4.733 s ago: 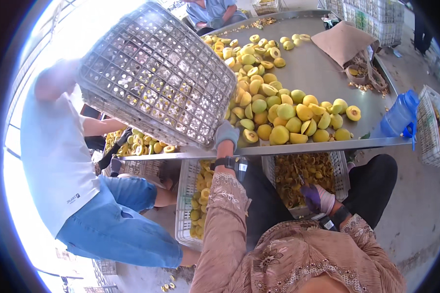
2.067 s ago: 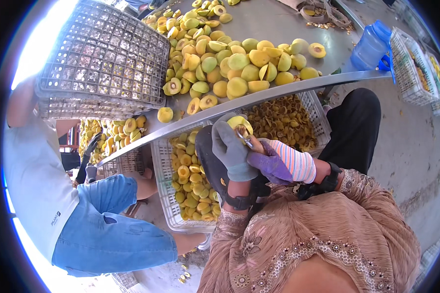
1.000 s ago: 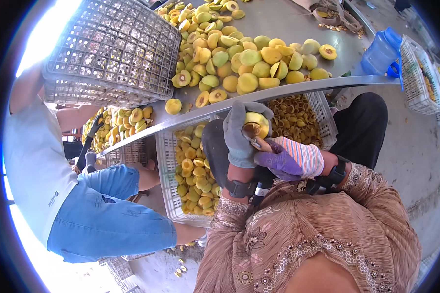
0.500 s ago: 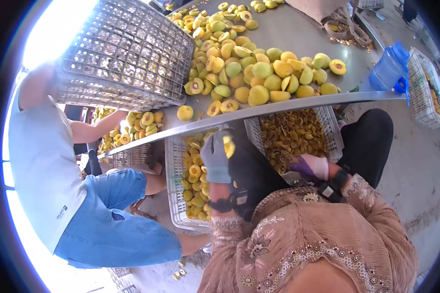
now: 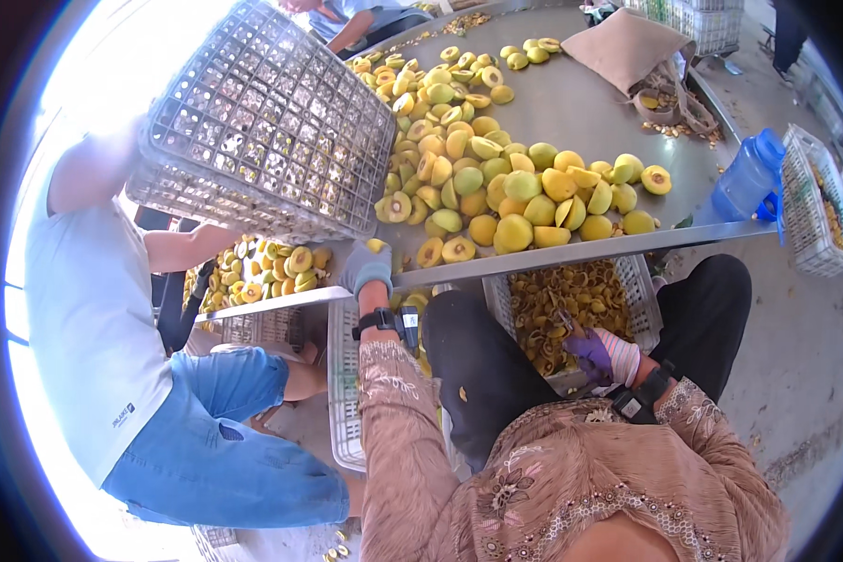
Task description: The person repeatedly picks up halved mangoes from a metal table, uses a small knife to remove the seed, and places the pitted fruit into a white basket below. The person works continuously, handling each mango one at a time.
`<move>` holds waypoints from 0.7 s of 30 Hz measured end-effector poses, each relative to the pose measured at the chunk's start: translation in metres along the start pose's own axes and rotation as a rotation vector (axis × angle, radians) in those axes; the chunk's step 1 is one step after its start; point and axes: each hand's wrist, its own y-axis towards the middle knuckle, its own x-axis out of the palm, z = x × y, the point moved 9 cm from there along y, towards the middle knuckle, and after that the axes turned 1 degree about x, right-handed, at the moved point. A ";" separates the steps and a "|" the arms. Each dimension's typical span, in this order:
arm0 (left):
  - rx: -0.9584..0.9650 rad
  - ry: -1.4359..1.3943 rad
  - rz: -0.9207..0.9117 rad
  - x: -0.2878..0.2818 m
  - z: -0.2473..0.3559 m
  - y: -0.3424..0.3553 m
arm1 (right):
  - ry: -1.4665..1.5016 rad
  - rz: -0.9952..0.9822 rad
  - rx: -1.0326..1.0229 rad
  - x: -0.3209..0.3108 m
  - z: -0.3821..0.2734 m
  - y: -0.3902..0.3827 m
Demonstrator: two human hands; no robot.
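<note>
My left hand (image 5: 369, 266), in a grey-blue glove, is at the table's front edge, fingers closed over a yellow stone fruit (image 5: 376, 245) that mostly hides behind them. My right hand (image 5: 599, 357), in a purple and striped glove, is closed round a slim tool (image 5: 564, 318) whose kind I cannot make out. Below that tool, a white crate (image 5: 644, 302) holds many brownish-yellow fruit scraps (image 5: 557, 298). Under my left forearm stands another white crate (image 5: 345, 393) with yellow fruit pieces, largely covered by my arm. Halved yellow-green fruit (image 5: 523, 185) lies heaped on the metal table (image 5: 571, 108).
At left, a person in a light shirt (image 5: 98, 309) and denim shorts tilts a grey lattice crate (image 5: 262, 131) over the table. A blue water jug (image 5: 749, 173) stands at the right end beside white crates (image 5: 815, 201). A tan sack (image 5: 628, 49) lies at the back.
My left hand has gone from above the left crate, where it held a fruit piece, forward to a fruit at the table's edge. The view has shifted; my right hand stays by the scrap crate.
</note>
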 end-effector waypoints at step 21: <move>0.619 -1.034 0.043 -0.020 0.106 -0.105 | -0.645 0.387 -0.705 0.075 -0.258 0.050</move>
